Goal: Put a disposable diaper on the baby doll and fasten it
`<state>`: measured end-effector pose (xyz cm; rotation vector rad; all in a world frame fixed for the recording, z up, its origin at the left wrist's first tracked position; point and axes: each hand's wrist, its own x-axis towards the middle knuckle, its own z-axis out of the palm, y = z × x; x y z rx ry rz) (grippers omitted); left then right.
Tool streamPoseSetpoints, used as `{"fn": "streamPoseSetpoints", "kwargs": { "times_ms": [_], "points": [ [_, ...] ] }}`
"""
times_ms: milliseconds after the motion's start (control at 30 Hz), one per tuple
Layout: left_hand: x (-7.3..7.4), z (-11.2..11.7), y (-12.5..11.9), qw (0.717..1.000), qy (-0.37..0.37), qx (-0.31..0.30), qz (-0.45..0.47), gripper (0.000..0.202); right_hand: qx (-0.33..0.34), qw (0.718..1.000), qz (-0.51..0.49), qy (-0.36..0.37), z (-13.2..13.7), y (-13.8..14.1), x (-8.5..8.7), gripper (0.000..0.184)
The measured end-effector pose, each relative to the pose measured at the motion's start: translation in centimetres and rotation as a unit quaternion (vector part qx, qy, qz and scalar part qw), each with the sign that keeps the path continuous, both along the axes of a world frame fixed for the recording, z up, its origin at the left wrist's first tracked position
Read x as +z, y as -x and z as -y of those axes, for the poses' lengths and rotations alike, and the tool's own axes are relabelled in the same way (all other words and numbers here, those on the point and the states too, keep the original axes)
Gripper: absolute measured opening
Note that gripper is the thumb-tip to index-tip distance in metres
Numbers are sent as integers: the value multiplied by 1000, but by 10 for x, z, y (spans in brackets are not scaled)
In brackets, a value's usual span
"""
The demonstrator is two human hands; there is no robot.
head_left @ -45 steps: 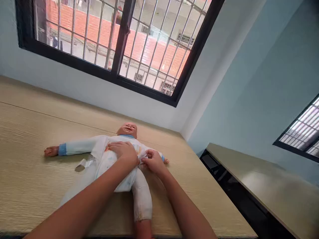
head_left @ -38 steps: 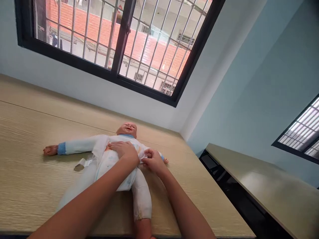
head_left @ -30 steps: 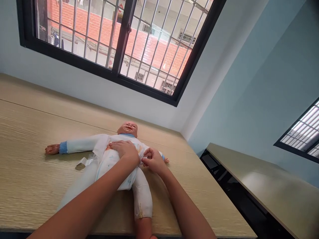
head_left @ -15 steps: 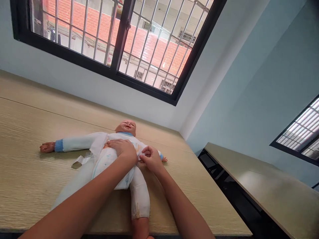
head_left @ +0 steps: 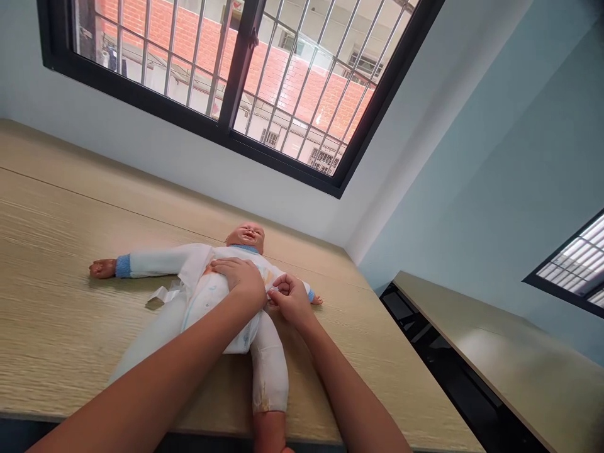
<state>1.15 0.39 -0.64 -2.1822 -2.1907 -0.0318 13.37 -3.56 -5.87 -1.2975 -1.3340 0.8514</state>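
Only the view has shifted — left hand [head_left: 241, 280] flat on the doll's [head_left: 246, 236] diaper [head_left: 205, 300], right hand [head_left: 290, 300] pinching its edge.

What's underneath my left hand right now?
A printed white diaper on the doll is under your left hand, showing beside it and below your forearm. Whatever the hand and forearm cover can't be seen.

1. Left hand [head_left: 243, 280] hides part of the diaper [head_left: 207, 299] on the doll [head_left: 268, 352]
2. White bit [head_left: 272, 291] in the right hand [head_left: 291, 298] at the doll's side: too small to identify
3. One of the doll's legs [head_left: 153, 343] vanishes behind the left forearm [head_left: 160, 371]
4. Bottom edge crops the doll's other leg [head_left: 270, 390] at the foot
5. Window [head_left: 231, 78] beyond the doll's head: top cut off
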Motion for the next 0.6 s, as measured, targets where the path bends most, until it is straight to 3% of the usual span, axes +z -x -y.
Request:
{"fn": "streamPoseSetpoints", "kwargs": {
  "times_ms": [433, 600],
  "points": [
    [0, 2, 2, 1000, -1, -13, 2, 76, -4, 1000, -28, 14, -3, 2, -3, 26],
    [3, 5, 3, 1000, 11, -23, -9, 83, 3, 1000, -22, 11, -1, 1, -3, 26]
  ]
}}
